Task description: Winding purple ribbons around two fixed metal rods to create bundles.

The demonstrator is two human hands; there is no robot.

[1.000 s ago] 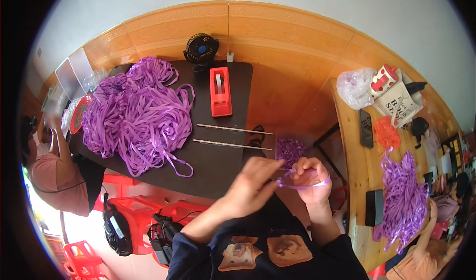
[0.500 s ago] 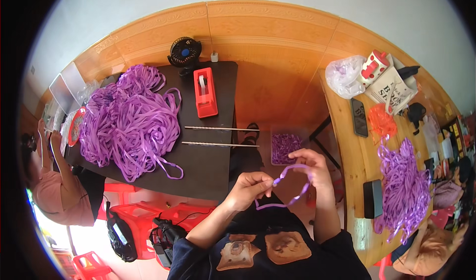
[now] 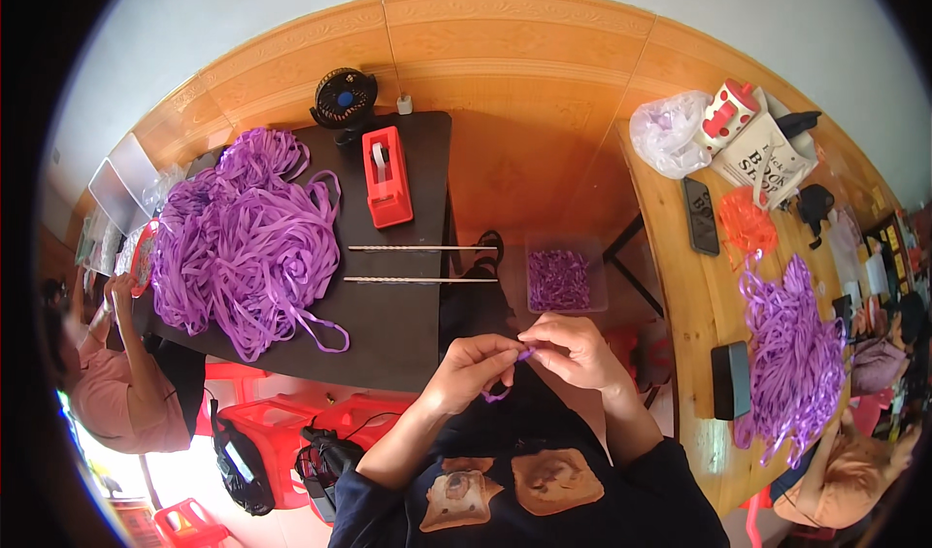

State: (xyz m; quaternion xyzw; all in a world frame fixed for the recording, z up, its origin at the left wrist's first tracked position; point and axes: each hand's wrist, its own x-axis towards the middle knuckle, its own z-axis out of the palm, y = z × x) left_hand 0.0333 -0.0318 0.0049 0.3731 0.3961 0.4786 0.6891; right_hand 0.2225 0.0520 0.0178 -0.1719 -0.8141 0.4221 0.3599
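Observation:
In front of my chest my hands meet over a purple ribbon [image 3: 525, 355]. My left hand [image 3: 476, 365] is closed, pinching it between thumb and fingers. My right hand [image 3: 575, 351] pinches the ribbon close beside the left fingertips. A short loop of it hangs below the left fingers; the rest is hidden by the hands. Beyond them, a clear plastic bin [image 3: 595, 304] holds many small purple pieces. A large tangled heap of purple ribbon [image 3: 248, 242] lies on the dark table to the left, and another purple heap [image 3: 791, 354] lies on the wooden table at right.
The dark table [image 3: 408, 339] carries two thin twisted rods [image 3: 417, 280], a red tape dispenser [image 3: 386, 174] and a black fan [image 3: 345, 99]. A phone [image 3: 700, 216], bags and a dark box [image 3: 730, 381] sit on the wooden table [image 3: 691, 325]. One person [image 3: 126, 383] is at left, another [image 3: 849, 480] at right.
My right hand has moved in toward the left, fingertips now together at the ribbon. The wide ribbon loop between my hands has shrunk to a small one below the left fingers.

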